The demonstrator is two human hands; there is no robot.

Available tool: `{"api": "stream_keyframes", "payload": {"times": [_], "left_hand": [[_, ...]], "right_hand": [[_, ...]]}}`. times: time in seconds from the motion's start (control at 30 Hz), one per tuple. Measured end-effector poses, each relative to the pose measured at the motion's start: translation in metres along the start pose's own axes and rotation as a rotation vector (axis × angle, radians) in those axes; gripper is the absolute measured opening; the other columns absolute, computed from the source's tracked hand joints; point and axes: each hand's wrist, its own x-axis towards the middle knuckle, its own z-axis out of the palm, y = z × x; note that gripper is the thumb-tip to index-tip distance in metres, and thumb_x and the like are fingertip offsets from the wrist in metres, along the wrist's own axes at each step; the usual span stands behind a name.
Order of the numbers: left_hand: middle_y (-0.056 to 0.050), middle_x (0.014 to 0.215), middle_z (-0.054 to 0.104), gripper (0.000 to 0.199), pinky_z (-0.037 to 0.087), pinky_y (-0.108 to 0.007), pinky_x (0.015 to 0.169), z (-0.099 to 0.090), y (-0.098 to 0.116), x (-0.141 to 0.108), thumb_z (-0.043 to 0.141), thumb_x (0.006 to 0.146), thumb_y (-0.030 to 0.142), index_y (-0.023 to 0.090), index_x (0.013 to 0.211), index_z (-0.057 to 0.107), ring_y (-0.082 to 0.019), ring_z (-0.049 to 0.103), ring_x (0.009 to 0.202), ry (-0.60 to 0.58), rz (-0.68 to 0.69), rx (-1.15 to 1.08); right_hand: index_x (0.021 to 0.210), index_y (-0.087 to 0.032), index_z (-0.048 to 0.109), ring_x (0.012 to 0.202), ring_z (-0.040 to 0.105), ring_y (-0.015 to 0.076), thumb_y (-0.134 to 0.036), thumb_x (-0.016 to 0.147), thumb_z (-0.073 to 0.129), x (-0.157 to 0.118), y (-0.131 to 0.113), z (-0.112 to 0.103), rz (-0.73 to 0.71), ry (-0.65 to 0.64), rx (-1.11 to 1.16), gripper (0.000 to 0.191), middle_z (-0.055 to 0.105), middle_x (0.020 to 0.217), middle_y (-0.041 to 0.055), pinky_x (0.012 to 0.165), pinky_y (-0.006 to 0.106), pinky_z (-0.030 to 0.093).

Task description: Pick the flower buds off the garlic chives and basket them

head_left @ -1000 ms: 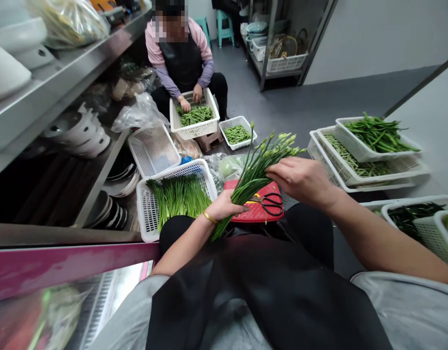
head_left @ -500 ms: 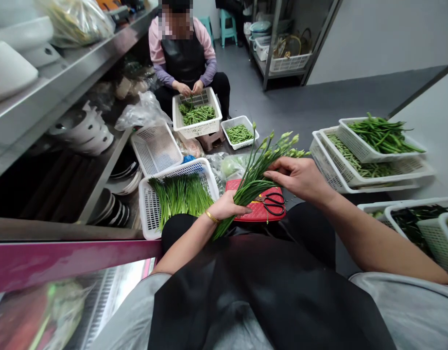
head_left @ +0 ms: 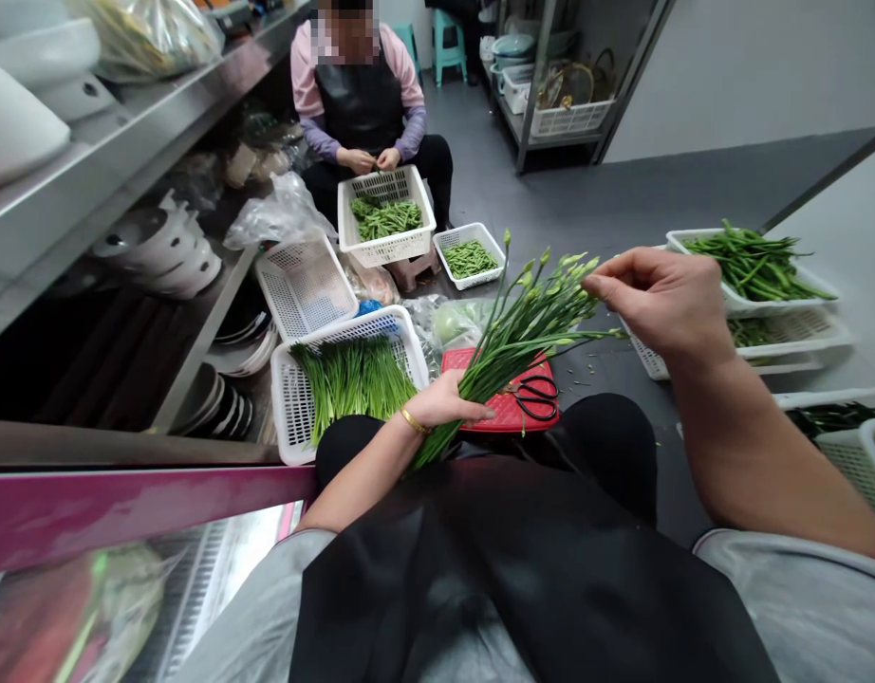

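A bunch of flowering chives (head_left: 509, 341) with pale green buds slants up to the right over my lap. My left hand (head_left: 448, 400), with a gold bracelet at the wrist, is wrapped round the stems near their lower end. At the bud end, my right hand (head_left: 661, 289) has thumb and fingers pinched together, its fingertips at the outermost buds. What lies between them is too small to tell. Below the bunch, black-handled scissors (head_left: 537, 396) lie on a red surface (head_left: 480, 417). A white basket (head_left: 288, 417) of cut green chives (head_left: 356, 384) stands left of my left hand.
Across from me a person (head_left: 359, 95) handles green beans (head_left: 387, 218) over a white basket (head_left: 384, 251). A small basket (head_left: 473, 280) of beans sits on the floor. Stacked baskets (head_left: 779, 305) of green vegetables stand at right. Shelves (head_left: 159, 142) with dishes line the left.
My right hand has moved right along the bunch, from the upper stems out to the bud tips. My left hand keeps its hold on the stems.
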Motion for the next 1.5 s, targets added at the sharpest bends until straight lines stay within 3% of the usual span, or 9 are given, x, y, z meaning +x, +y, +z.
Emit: {"api": "stream_keyframes", "payload": {"times": [0.13,0.23,0.33,0.5,0.67,0.93,1.17,1.33,1.5], "left_hand": [[0.001,0.062,0.063,0.047,0.047,-0.022,0.06,0.001,0.0,0.001,0.084,0.059,0.031,0.01,0.099,0.071,-0.01,0.057,0.057,0.014,-0.031,0.023],[0.003,0.058,0.058,0.044,0.044,-0.021,0.056,0.003,0.001,0.001,0.083,0.059,0.033,0.01,0.096,0.07,-0.009,0.051,0.051,-0.019,-0.052,0.038],[0.004,0.057,0.056,0.043,0.044,-0.021,0.055,0.005,0.002,0.0,0.083,0.058,0.033,0.01,0.092,0.07,-0.008,0.05,0.051,-0.019,-0.066,0.032],[0.005,0.06,0.056,0.049,0.045,-0.023,0.053,0.005,0.001,-0.001,0.085,0.054,0.031,0.01,0.096,0.069,-0.008,0.05,0.05,0.002,-0.104,0.03],[0.003,0.061,0.059,0.053,0.049,-0.025,0.062,0.003,-0.001,0.001,0.085,0.056,0.033,0.01,0.101,0.07,-0.011,0.056,0.057,-0.025,-0.074,0.016],[0.0,0.062,0.062,0.041,0.046,-0.022,0.062,0.004,0.012,0.001,0.084,0.059,0.031,0.01,0.092,0.071,-0.011,0.057,0.059,-0.044,-0.024,0.088],[-0.002,0.086,0.071,0.042,0.049,-0.025,0.078,0.009,0.011,0.002,0.079,0.058,0.022,0.013,0.098,0.073,-0.017,0.063,0.085,0.041,0.017,0.152],[-0.003,0.095,0.072,0.045,0.049,-0.027,0.086,0.012,0.011,0.003,0.078,0.059,0.019,0.014,0.103,0.073,-0.018,0.064,0.092,0.051,0.024,0.151],[-0.002,0.09,0.072,0.043,0.049,-0.025,0.082,0.015,0.013,0.0,0.079,0.057,0.016,0.015,0.1,0.074,-0.017,0.064,0.088,0.094,0.016,0.137]], "right_hand": [[0.088,-0.02,0.071,0.071,0.061,0.0187,-0.037,0.087,0.06,-0.012,-0.023,-0.004,-0.303,0.081,-0.257,0.02,0.066,0.079,0.0083,0.063,0.032,0.046],[0.085,-0.02,0.072,0.071,0.061,0.0175,-0.033,0.091,0.053,-0.019,-0.033,0.008,-0.445,-0.182,-0.402,0.024,0.067,0.082,0.008,0.057,0.029,0.041],[0.088,-0.018,0.071,0.067,0.059,0.017,-0.029,0.089,0.054,-0.022,-0.03,0.025,-0.451,-0.382,-0.515,0.02,0.067,0.084,0.0084,0.052,0.029,0.033],[0.093,-0.018,0.069,0.064,0.057,0.0148,-0.031,0.089,0.055,-0.022,-0.021,0.038,-0.438,-0.435,-0.402,0.019,0.067,0.081,0.0065,0.054,0.027,0.033],[0.08,-0.018,0.066,0.062,0.057,0.0135,-0.026,0.085,0.058,-0.018,-0.018,0.032,-0.374,-0.509,-0.19,0.012,0.068,0.074,0.0036,0.058,0.025,0.039],[0.075,-0.023,0.068,0.058,0.059,0.0174,-0.039,0.085,0.061,-0.002,-0.004,-0.002,-0.166,-0.246,-0.055,0.02,0.068,0.068,0.0024,0.056,0.031,0.044],[0.086,-0.024,0.069,0.065,0.061,0.0189,-0.039,0.09,0.057,-0.021,-0.016,-0.019,-0.231,0.022,-0.176,0.019,0.069,0.076,0.0067,0.062,0.033,0.047],[0.085,-0.02,0.071,0.066,0.064,0.0151,-0.032,0.093,0.051,-0.042,-0.021,0.0,-0.443,-0.286,-0.242,0.025,0.071,0.078,0.0055,0.058,0.027,0.045],[0.086,-0.018,0.07,0.072,0.067,0.0184,-0.032,0.09,0.054,-0.039,-0.012,0.025,-0.322,-0.433,-0.501,0.021,0.074,0.086,0.0072,0.055,0.028,0.038]]}}
